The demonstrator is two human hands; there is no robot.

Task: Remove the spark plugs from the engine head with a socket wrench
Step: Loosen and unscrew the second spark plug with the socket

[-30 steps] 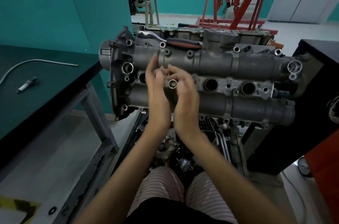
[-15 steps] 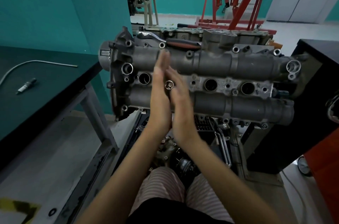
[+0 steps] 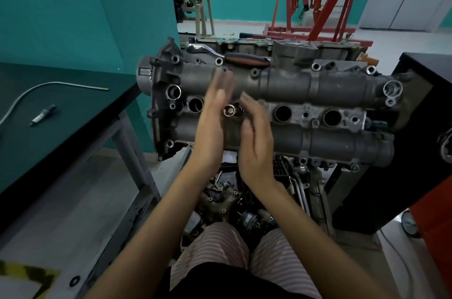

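The grey engine head (image 3: 318, 85) lies across the middle with several round plug wells. A shiny socket extension (image 3: 229, 110) sticks out of the second well from the left. My left hand (image 3: 211, 122) and my right hand (image 3: 255, 137) stand on either side of it, palms facing, fingers straight; the left fingers are motion-blurred. Whether the palms touch the socket is unclear. The ratchet wrench with a red-black handle (image 3: 244, 60) lies on the head's far edge. One loose spark plug (image 3: 42, 115) lies on the green bench at left.
A green workbench (image 3: 61, 132) stands at left with a thin bent metal tube (image 3: 56, 84) on it. A black cabinet (image 3: 420, 102) stands at right. A red engine hoist (image 3: 318, 5) is behind. Engine parts lie on the floor below the head.
My hands were curled round the socket, then pressed flat together on it. Now the palms have slid, the left forward and the right back, and a small gap shows between them.
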